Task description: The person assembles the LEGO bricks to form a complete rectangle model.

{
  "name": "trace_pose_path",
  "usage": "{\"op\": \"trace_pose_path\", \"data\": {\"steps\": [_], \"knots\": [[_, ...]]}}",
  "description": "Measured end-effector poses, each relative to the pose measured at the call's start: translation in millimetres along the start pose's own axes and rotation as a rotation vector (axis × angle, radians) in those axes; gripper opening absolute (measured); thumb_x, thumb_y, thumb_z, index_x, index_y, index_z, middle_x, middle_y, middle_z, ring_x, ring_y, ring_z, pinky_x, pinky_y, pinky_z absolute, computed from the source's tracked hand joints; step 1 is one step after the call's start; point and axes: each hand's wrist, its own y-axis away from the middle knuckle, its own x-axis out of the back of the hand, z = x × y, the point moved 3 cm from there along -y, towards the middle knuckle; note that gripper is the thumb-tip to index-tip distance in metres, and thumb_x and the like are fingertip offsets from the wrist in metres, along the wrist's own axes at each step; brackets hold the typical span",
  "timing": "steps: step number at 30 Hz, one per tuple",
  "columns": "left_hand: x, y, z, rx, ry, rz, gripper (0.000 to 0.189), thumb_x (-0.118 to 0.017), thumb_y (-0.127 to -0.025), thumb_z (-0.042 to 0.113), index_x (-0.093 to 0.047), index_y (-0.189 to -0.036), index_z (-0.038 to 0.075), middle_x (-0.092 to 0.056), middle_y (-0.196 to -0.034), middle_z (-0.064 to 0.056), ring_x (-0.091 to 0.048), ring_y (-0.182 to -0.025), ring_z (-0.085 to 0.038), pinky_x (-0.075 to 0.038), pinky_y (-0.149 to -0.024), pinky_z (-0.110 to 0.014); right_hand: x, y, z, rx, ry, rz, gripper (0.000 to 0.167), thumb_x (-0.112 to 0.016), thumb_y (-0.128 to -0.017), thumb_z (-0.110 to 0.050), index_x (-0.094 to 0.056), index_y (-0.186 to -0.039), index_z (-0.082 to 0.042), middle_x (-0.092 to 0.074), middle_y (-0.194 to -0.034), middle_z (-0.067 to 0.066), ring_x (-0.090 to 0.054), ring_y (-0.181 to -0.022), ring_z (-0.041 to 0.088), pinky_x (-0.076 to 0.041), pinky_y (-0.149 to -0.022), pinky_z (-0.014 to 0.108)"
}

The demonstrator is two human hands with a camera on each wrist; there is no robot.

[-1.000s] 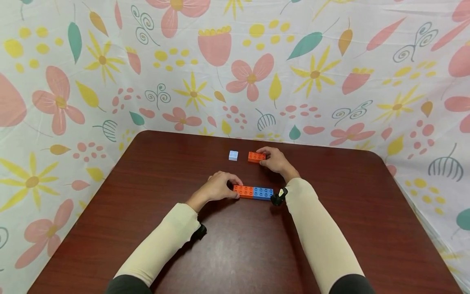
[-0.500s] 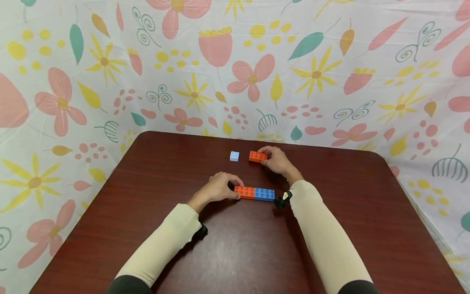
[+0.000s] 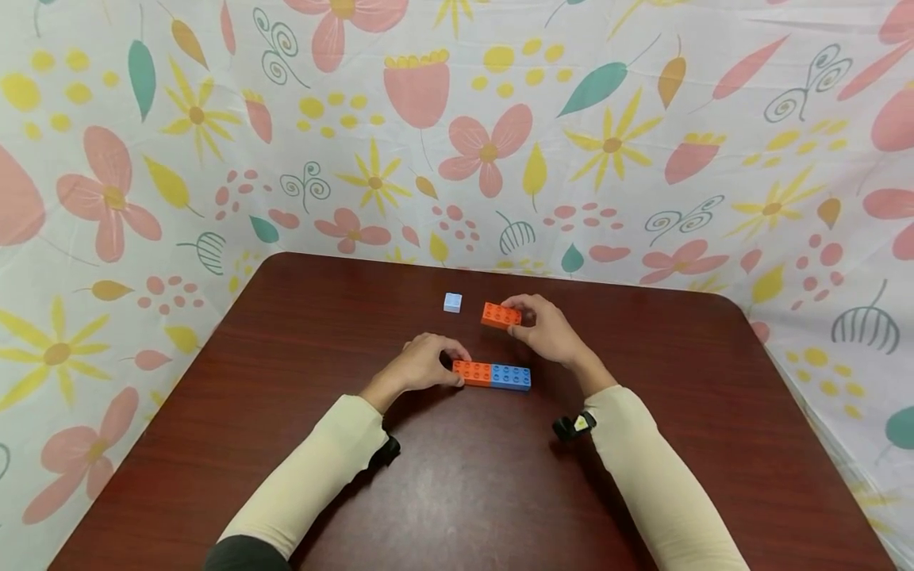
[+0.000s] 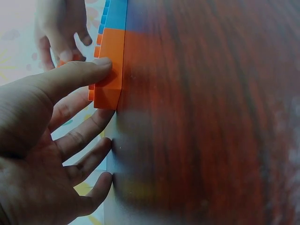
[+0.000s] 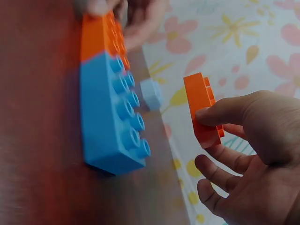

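An orange toy brick (image 3: 472, 373) and a blue toy brick (image 3: 510, 377) lie end to end on the table, studs up. My left hand (image 3: 424, 363) pinches the orange one at its left end, thumb on the near side, as the left wrist view shows. My right hand (image 3: 546, 327) holds a second orange brick (image 5: 201, 105) between thumb and fingers, behind the row. In the right wrist view that brick appears raised and tilted, its studs facing right. A small light blue brick (image 3: 453, 302) sits to the left of the held brick.
The dark wooden table (image 3: 443, 492) extends around the bricks. Behind its far edge hangs a white cloth (image 3: 421, 174) printed with flowers and leaves. Each wrist carries a small black camera, the right one (image 3: 574, 425) showing plainly.
My right hand has lifted the second orange brick from its spot and drawn it a little nearer, turning it slightly. The left hand and the joined row have stayed put.
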Motion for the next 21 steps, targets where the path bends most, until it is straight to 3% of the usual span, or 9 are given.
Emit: {"op": "trace_pose_path", "data": {"steps": [9, 14, 21], "knots": [[-0.6, -2.0, 1.2, -0.001, -0.029, 0.001, 0.032, -0.089, -0.080, 0.025, -0.078, -0.111, 0.026, -0.077, -0.112, 0.004, -0.063, -0.117, -0.023, -0.040, -0.103, -0.057, -10.1, 40.0, -9.5, 0.058, 0.012, -0.031, 0.039, -0.074, -0.094, -0.010, -0.065, -0.132, -0.013, -0.063, -0.121, 0.013, -0.058, -0.108, 0.031, -0.050, -0.092, 0.047], [-0.9, -1.2, 1.7, 0.008, -0.025, -0.001, 0.032, -0.088, -0.081, 0.025, -0.078, -0.111, 0.026, -0.076, -0.112, 0.004, -0.062, -0.116, -0.023, -0.039, -0.104, -0.056, -14.8, 51.5, -8.2, 0.074, 0.031, -0.045, 0.039, -0.074, -0.093, -0.008, -0.066, -0.131, -0.013, -0.063, -0.118, 0.011, -0.054, -0.103, 0.027, -0.047, -0.088, 0.041], [-0.7, -0.4, 2.9, 0.019, -0.021, -0.003, 0.033, -0.088, -0.082, 0.026, -0.077, -0.113, 0.025, -0.076, -0.113, 0.004, -0.062, -0.116, -0.023, -0.038, -0.105, -0.058, -22.0, 59.8, -7.6, 0.092, 0.019, -0.085, 0.039, -0.076, -0.092, -0.008, -0.066, -0.130, -0.014, -0.064, -0.120, 0.009, -0.056, -0.104, 0.027, -0.049, -0.092, 0.045]]}}
